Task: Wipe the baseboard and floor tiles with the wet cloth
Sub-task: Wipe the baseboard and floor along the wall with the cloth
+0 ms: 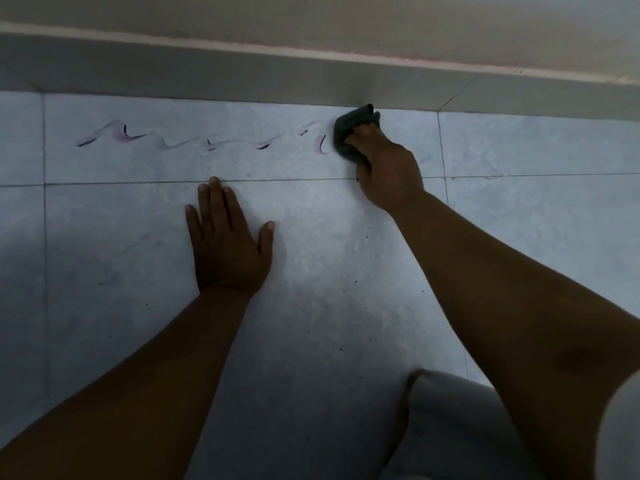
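My right hand [388, 168] grips a dark bunched cloth [349, 128] and presses it on a pale floor tile [311, 216], right at the foot of the grey baseboard [242, 76]. A wavy, smeared dark and purple mark [194, 138] runs across the tile to the left of the cloth. The cloth touches the mark's right end. My left hand [227, 244] lies flat on the floor, palm down, fingers spread, below the mark.
A cream wall [346, 19] rises above the baseboard. Grout lines [138, 183] divide the tiles. My knee in light grey fabric [450, 427] rests at the lower right. Small dark specks dot the tile near my arms.
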`<state>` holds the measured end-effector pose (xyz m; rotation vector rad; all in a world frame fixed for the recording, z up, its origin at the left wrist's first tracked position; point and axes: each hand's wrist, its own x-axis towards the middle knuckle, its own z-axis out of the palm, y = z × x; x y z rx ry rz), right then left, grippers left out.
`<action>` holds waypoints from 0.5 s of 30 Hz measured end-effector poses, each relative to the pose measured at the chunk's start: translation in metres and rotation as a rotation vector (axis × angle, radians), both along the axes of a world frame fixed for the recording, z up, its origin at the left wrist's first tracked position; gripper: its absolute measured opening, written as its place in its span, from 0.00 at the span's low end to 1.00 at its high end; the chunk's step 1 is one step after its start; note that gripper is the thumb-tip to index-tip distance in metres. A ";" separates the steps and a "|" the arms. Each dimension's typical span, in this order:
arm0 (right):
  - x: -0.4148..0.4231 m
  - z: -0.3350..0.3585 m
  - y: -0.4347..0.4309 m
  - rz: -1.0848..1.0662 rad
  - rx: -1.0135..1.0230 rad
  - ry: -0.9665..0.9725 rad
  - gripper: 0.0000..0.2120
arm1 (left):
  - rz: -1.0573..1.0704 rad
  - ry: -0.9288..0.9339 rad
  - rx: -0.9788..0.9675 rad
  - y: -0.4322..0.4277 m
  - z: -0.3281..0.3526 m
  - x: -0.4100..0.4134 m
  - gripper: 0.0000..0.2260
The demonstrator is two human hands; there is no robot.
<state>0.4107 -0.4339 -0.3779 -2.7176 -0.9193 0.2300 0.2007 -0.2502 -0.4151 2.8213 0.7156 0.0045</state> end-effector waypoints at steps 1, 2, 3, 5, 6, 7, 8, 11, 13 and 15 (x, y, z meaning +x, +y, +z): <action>-0.004 0.000 -0.009 0.001 -0.018 -0.021 0.21 | -0.002 -0.006 -0.005 0.000 0.000 -0.001 0.36; -0.007 -0.001 -0.020 -0.039 -0.055 -0.056 0.21 | -0.003 -0.012 -0.011 0.000 -0.001 -0.002 0.35; -0.010 -0.002 -0.030 -0.111 -0.104 -0.101 0.22 | -0.002 -0.016 -0.017 0.001 -0.001 -0.002 0.35; -0.010 -0.008 -0.048 -0.254 -0.234 -0.173 0.27 | -0.004 -0.023 -0.036 0.005 0.000 -0.003 0.35; -0.008 -0.010 -0.051 -0.299 -0.270 -0.157 0.30 | -0.021 -0.027 -0.046 0.008 0.000 -0.005 0.34; -0.004 -0.011 -0.048 -0.326 -0.269 -0.122 0.33 | -0.053 -0.034 -0.048 0.014 0.000 -0.007 0.34; 0.000 -0.014 -0.041 -0.341 -0.252 -0.093 0.35 | -0.094 -0.046 -0.039 0.021 0.000 -0.011 0.33; 0.006 -0.016 -0.003 -0.395 -0.261 -0.049 0.38 | -0.178 -0.032 0.009 0.040 -0.001 -0.030 0.31; -0.001 -0.016 0.025 -0.367 -0.262 -0.040 0.38 | -0.200 -0.001 0.034 0.043 -0.003 -0.038 0.32; -0.021 -0.019 0.056 -0.217 -0.237 -0.063 0.38 | -0.196 0.006 0.046 0.042 -0.004 -0.039 0.33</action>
